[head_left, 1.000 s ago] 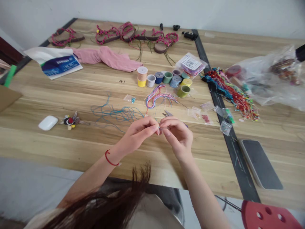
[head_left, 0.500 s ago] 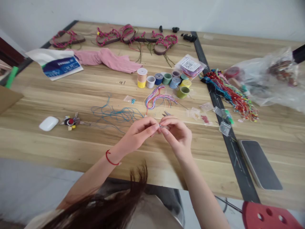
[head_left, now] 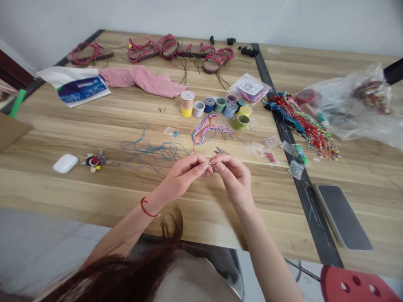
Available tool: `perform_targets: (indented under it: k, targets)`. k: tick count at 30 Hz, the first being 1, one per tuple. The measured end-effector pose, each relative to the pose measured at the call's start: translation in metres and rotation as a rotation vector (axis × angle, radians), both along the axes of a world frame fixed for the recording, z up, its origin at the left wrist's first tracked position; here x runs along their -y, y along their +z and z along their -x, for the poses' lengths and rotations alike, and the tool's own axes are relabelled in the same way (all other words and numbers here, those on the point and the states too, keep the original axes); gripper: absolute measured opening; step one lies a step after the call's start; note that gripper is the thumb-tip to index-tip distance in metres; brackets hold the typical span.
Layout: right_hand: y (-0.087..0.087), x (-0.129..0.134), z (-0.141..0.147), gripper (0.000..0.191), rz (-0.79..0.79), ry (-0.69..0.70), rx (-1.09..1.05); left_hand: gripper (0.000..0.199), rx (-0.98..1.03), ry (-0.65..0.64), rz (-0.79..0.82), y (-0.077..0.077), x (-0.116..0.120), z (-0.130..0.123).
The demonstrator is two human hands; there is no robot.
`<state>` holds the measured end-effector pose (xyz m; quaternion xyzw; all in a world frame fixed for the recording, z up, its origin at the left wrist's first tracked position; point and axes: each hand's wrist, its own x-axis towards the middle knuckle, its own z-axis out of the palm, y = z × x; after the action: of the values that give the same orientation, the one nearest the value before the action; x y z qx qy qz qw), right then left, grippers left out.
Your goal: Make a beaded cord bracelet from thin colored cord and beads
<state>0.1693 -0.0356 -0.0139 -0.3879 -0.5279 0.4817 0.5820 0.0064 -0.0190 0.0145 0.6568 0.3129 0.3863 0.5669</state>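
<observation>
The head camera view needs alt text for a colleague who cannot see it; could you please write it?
Seen from above, a person's left hand, wearing a red string bracelet, and right hand pinch a tiny metal piece over a wooden table. Thread spools, loose coloured cords, small scissors and pink-corded sandals lie beyond them.

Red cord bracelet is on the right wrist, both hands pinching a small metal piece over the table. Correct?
Not quite: the red cord bracelet is on the left wrist, not the right, as the head view shows. The left hand and right hand are pinching a small metal piece over the table.
</observation>
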Motion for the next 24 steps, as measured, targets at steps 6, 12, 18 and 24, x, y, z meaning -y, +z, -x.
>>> perform_targets:
  k: [6, 12, 18, 24]
  targets:
    - [0.0026, 0.001, 0.0004, 0.017, -0.038, 0.005, -0.001, 0.028, -0.055, 0.016, -0.021, 0.0016, 0.0002, 0.0007]
    - [0.0043, -0.0003, 0.0016, 0.008, -0.079, 0.017, 0.013, 0.028, -0.145, 0.049, -0.078, 0.0025, 0.0007, 0.0007]
    - [0.0007, -0.0011, -0.0006, 0.007, -0.109, -0.01, 0.09, 0.026, -0.221, 0.074, -0.177, -0.002, 0.0001, 0.0006]
    - [0.0022, -0.0013, 0.0, 0.005, -0.153, -0.049, 0.164, 0.025, -0.277, 0.093, -0.231, -0.0022, 0.0005, 0.0004]
